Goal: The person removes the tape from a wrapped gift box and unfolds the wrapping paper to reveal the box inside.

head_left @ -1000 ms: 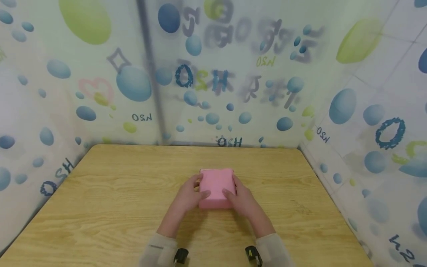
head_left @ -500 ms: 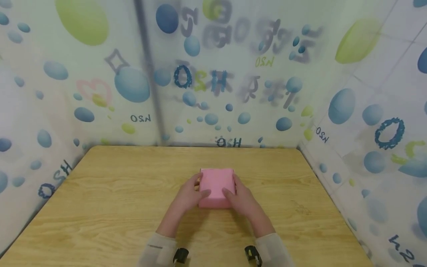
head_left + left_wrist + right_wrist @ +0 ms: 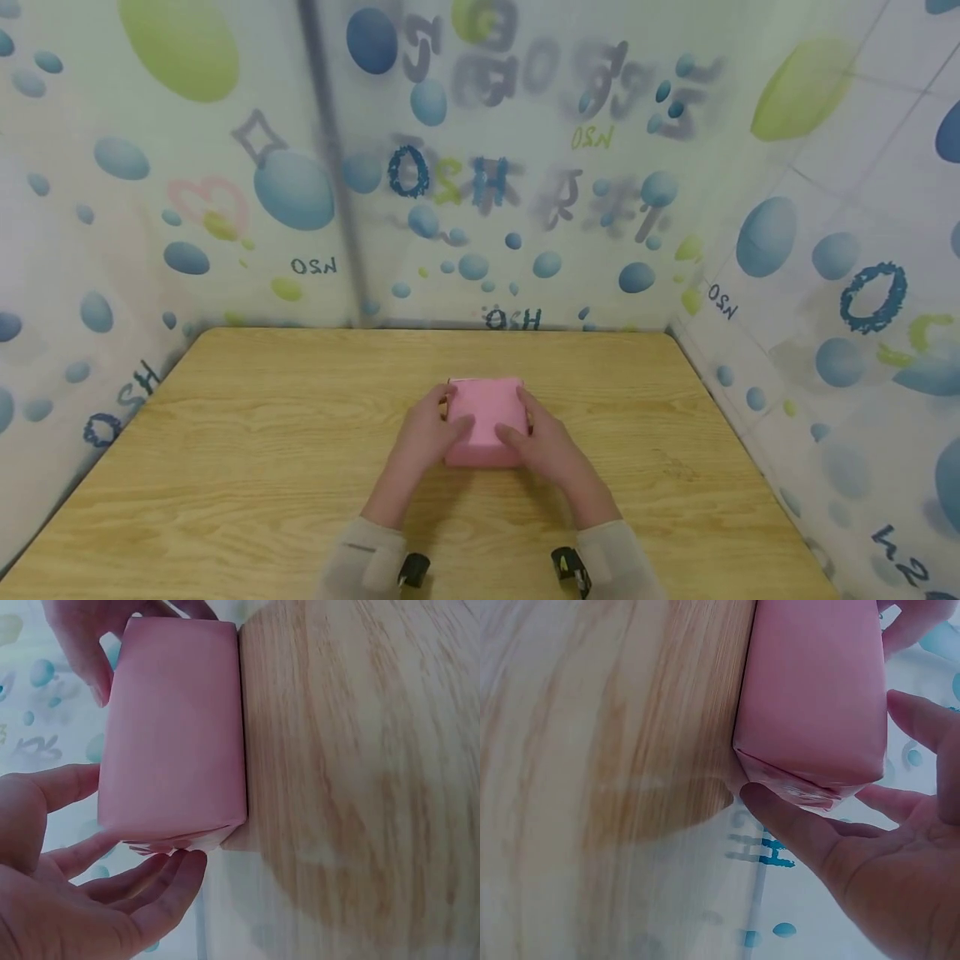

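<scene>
A box wrapped in pink paper (image 3: 486,417) sits on the wooden table, between my two hands. My left hand (image 3: 429,432) holds its left side, thumb on the top face and fingers along the side. On the opposite side, my right hand (image 3: 551,446) holds it the same way. In the left wrist view, the left fingertips (image 3: 191,866) touch the folded paper end of the pink box (image 3: 176,727). The right wrist view has the right forefinger or another fingertip (image 3: 757,796) against the creased end of the box (image 3: 814,690). The far side is hidden.
The light wooden table (image 3: 262,433) has walls close around it at the back and both sides. The back wall (image 3: 525,233) carries blue and green drops and lettering. Dark wrist cameras (image 3: 414,570) sit at both cuffs.
The left thumb has slid slightly farther up the top of the box. The view has shifted a little; the box stays in nearly the same place, with both hands still on it.
</scene>
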`<act>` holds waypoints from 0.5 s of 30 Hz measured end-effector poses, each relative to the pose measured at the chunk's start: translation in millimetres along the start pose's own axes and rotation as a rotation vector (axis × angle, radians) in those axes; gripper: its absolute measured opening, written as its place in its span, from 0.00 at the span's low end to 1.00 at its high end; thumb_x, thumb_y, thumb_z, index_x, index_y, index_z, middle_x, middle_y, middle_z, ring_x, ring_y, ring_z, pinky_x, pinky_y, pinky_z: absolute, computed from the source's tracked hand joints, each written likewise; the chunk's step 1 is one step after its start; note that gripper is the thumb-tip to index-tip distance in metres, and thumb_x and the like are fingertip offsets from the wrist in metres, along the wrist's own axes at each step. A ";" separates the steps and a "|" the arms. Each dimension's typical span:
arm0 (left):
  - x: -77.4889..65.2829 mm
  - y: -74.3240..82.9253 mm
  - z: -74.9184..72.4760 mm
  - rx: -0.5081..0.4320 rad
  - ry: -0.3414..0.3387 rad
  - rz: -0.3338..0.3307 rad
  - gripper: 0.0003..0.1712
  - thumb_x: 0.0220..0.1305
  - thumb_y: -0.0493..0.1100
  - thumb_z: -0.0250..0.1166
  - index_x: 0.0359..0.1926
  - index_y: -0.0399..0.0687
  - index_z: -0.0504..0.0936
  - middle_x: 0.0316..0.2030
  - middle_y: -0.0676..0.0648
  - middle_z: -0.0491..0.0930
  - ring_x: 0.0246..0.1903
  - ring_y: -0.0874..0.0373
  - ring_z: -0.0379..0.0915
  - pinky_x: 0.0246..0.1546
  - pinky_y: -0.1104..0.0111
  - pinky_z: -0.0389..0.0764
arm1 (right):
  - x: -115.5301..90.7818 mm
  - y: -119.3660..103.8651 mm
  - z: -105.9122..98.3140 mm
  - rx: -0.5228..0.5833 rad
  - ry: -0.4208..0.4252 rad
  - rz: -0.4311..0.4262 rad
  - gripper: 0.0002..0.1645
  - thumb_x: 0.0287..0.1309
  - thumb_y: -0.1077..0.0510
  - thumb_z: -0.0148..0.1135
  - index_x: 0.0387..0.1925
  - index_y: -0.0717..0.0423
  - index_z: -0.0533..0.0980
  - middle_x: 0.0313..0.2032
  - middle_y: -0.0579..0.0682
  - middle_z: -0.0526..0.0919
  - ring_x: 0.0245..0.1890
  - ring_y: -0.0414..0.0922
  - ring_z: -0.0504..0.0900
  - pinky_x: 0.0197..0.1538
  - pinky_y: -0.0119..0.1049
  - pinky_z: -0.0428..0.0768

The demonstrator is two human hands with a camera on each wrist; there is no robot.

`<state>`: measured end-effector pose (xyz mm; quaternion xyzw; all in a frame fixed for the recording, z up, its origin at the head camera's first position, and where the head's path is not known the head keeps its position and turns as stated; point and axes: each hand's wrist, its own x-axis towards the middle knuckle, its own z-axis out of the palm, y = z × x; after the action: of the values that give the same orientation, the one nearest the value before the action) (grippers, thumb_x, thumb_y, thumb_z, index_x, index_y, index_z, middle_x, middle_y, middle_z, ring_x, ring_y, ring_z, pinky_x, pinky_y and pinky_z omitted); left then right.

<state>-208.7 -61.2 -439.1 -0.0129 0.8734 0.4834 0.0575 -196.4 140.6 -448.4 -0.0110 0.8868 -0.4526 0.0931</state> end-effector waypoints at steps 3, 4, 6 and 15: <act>3.8 0.3 2.8 0.004 0.037 -0.006 0.32 0.71 0.45 0.71 0.72 0.43 0.75 0.72 0.35 0.75 0.60 0.42 0.82 0.58 0.50 0.87 | 1.1 0.3 0.3 -0.015 0.002 -0.007 0.49 0.74 0.42 0.63 0.85 0.50 0.53 0.82 0.61 0.60 0.80 0.63 0.64 0.79 0.63 0.65; 4.9 0.4 3.6 0.005 0.048 -0.005 0.29 0.70 0.45 0.71 0.69 0.43 0.77 0.71 0.36 0.77 0.57 0.44 0.83 0.55 0.53 0.87 | 1.3 0.4 0.3 -0.017 0.001 -0.009 0.49 0.74 0.42 0.63 0.85 0.50 0.53 0.82 0.61 0.60 0.80 0.63 0.65 0.79 0.63 0.65; 7.3 -0.1 5.0 0.008 0.065 0.000 0.24 0.69 0.44 0.72 0.62 0.42 0.80 0.66 0.36 0.80 0.49 0.47 0.82 0.48 0.57 0.86 | 1.9 0.4 0.4 -0.021 0.000 -0.002 0.49 0.74 0.42 0.63 0.85 0.49 0.53 0.83 0.60 0.60 0.80 0.63 0.64 0.80 0.63 0.65; 13.2 1.8 10.2 0.056 0.097 0.001 0.18 0.66 0.46 0.75 0.51 0.42 0.82 0.62 0.36 0.82 0.49 0.48 0.80 0.49 0.55 0.84 | 1.8 -1.2 0.1 -0.049 -0.017 -0.013 0.48 0.75 0.43 0.62 0.85 0.52 0.53 0.83 0.61 0.59 0.82 0.63 0.61 0.81 0.63 0.63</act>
<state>-221.0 -51.2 -444.5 -0.0342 0.8883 0.4578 0.0152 -198.3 139.6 -447.8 -0.0229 0.8967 -0.4311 0.0975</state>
